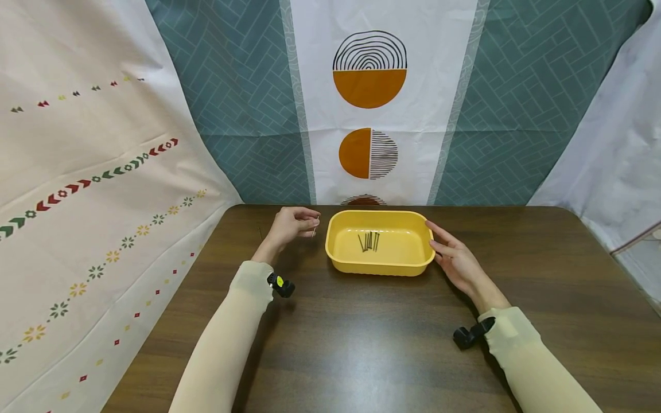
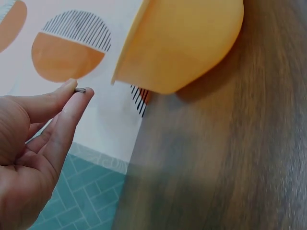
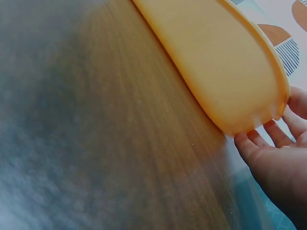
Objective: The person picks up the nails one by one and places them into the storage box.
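Note:
My left hand point(image 1: 294, 225) is raised beside the left end of a yellow plastic tray point(image 1: 379, 269). Between thumb and fingertip it pinches a thin metal rod point(image 2: 80, 90), nail-like, seen almost end-on in the left wrist view; its exact kind is unclear. Several similar dark thin rods point(image 1: 369, 241) lie on the tray's floor, left of its middle. At the tray's right end my right hand point(image 1: 457, 264) touches the outer wall and rim, fingers extended and spread. The right wrist view shows those fingertips point(image 3: 241, 139) against the wall from outside.
The tray stands near the far edge of a dark wooden table point(image 1: 361, 338). Behind hangs a teal and white patterned cloth point(image 1: 248, 86), with a pale printed cloth point(image 1: 103, 189) at the left. A thin dark line point(image 1: 260, 233) shows left of my left hand.

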`<state>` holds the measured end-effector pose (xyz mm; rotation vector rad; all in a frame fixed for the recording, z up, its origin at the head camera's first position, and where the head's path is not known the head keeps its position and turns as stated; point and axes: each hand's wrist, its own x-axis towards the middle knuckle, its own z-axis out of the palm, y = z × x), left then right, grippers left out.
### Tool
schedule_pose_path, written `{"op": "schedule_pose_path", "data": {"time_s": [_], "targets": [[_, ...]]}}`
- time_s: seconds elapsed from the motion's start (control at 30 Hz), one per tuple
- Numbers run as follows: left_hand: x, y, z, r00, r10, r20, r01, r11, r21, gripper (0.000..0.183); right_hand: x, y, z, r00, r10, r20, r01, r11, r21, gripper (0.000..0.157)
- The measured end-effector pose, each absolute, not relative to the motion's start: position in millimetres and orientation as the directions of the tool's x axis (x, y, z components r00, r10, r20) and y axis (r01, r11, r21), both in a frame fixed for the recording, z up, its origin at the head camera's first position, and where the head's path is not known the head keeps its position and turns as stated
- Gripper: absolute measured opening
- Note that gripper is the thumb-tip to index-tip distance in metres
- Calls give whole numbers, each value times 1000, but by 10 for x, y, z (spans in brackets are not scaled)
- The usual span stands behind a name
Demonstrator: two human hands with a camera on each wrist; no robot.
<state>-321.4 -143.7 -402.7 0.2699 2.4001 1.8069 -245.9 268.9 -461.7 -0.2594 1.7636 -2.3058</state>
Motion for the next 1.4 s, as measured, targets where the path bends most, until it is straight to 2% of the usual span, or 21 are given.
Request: {"op": "schedule_pose_path", "data": {"time_s": [0.77, 1.4], "targets": [[-3249, -1063, -3963, -972, 235, -27, 35, 256, 966, 30, -2464, 2684, -4620, -959, -285, 1, 75, -258, -963, 61], [-3222, -668, -3988, -965, 262, -25, 34, 219, 975, 23, -2451, 2681, -4601, -958, -288, -2, 76, -246, -966, 60]]}}
